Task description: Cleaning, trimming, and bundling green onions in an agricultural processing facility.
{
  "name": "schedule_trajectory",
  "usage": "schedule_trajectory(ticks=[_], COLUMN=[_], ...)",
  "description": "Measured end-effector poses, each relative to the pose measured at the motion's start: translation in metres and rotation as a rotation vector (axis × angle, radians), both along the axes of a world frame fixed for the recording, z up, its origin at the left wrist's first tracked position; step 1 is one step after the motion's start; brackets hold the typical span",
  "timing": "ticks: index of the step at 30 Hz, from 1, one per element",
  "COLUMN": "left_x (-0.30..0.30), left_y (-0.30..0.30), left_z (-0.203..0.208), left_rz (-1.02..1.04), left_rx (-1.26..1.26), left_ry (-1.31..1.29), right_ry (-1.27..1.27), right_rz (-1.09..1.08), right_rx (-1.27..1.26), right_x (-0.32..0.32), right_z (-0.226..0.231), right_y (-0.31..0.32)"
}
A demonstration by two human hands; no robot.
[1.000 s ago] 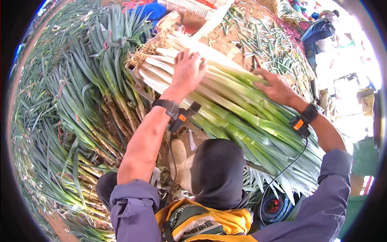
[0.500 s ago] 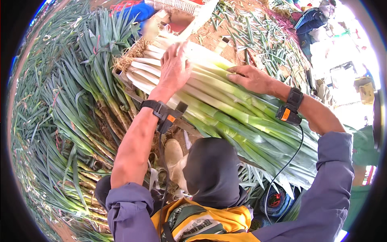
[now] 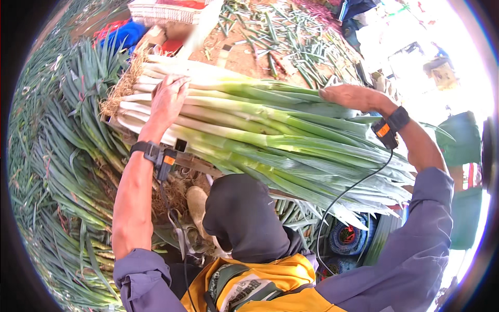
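Observation:
A thick pile of long green onions (image 3: 260,119) lies before me, white stems and roots to the left, green leaves fanning to the right. My left hand (image 3: 170,96) rests on the white stems near the root end, its fingers curled closed over them; the fingertips are partly hidden. Over at the far edge of the green leaves, my right hand (image 3: 351,98) is seen side-on against them, fingers stretched out to the left and partly out of sight. The roots (image 3: 122,83) hang together in a brown tuft at the left end.
Below the pile runs the edge of a low support (image 3: 197,164). More untrimmed green onions (image 3: 78,156) cover the ground to the left. Cut leaves (image 3: 291,41) are strewn beyond the pile. A pale woven basket (image 3: 161,13) and a blue cloth (image 3: 125,36) stand at the back left.
The view has shifted, so the pile appears further left. My right hand has slid along the leaves toward their tips, away from my left hand, which stays on the white stems.

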State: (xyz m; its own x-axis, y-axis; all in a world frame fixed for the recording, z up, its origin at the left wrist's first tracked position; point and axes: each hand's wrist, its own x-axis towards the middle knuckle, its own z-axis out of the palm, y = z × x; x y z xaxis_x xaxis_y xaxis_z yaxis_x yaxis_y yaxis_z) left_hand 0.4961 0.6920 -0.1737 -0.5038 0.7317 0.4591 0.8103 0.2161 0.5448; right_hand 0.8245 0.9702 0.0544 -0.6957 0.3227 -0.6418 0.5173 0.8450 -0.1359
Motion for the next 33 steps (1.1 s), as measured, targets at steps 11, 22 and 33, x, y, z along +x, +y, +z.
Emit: schedule_trajectory(ticks=[11, 22, 33], left_x=[0.008, 0.0, 0.005], left_y=[0.001, -0.003, -0.004], left_z=[0.009, 0.003, -0.002], left_rz=[-0.075, -0.098, 0.004], left_rx=[-0.024, -0.034, -0.024], left_ry=[-0.071, 0.034, 0.101], right_ry=[0.188, 0.587, 0.219], right_rz=[-0.181, 0.211, 0.084], right_rx=[0.205, 0.255, 0.246], right_x=[0.107, 0.051, 0.058], right_z=[-0.05, -0.016, 0.013], right_y=[-0.076, -0.03, -0.025])
